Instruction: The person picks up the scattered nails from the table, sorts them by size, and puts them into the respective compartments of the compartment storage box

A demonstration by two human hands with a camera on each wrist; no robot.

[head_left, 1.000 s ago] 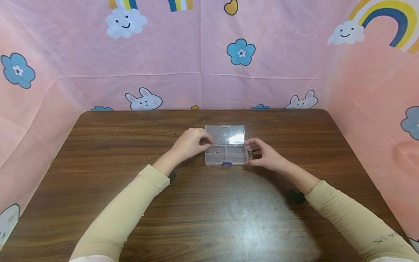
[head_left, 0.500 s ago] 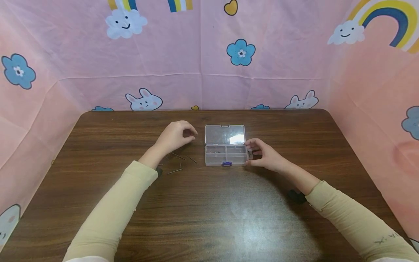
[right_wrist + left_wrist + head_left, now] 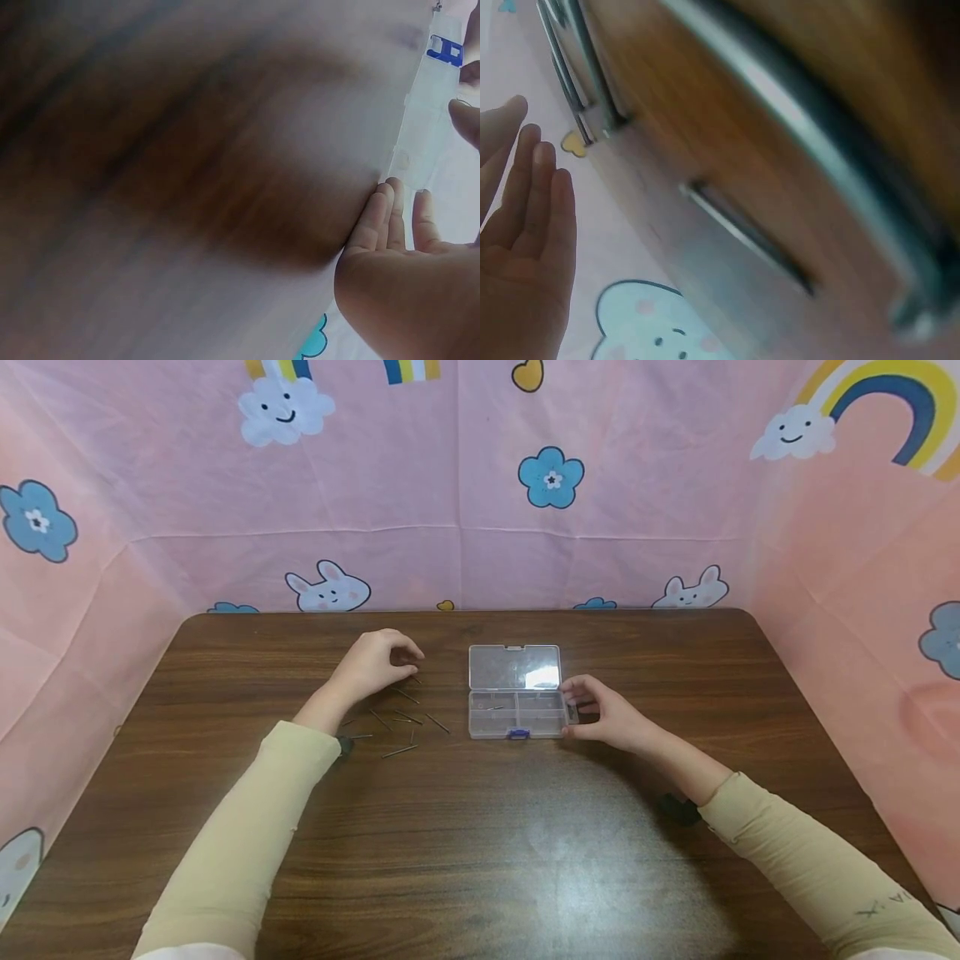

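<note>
Reaching over loose metal pins (image 3: 438,723), a person's left hand (image 3: 367,667) hangs above the brown table (image 3: 480,843) in the head view, covering part of the scatter. Its thumb and fingers curve toward each other; one pin tip shows just beside the thumb, and contact cannot be told. The right hand (image 3: 611,718) grips the right end of a clear plastic box (image 3: 492,725), partly hiding that end. The box sits right of the pins, its lid (image 3: 498,668) open behind it; a thin pin (image 3: 495,707) lies in the left part, other contents too faint to name. A dark object (image 3: 679,809) is mostly hidden below the right sleeve (image 3: 795,856).

A second earlier the left hand was at the box's left edge; it is now well apart from it, with more pins in sight. The right hand and box have barely moved.

In the left wrist view, the fingers reach out fairly straight, holding nothing that shows. One pin lies in plain sight; a large metal rod (image 3: 802,116) is blurred and cut off.

In the right wrist view, fingertips touch the box's end, near the blue latch (image 3: 445,50); the right edge crops the thumb, and the foreground is blurred.
</note>
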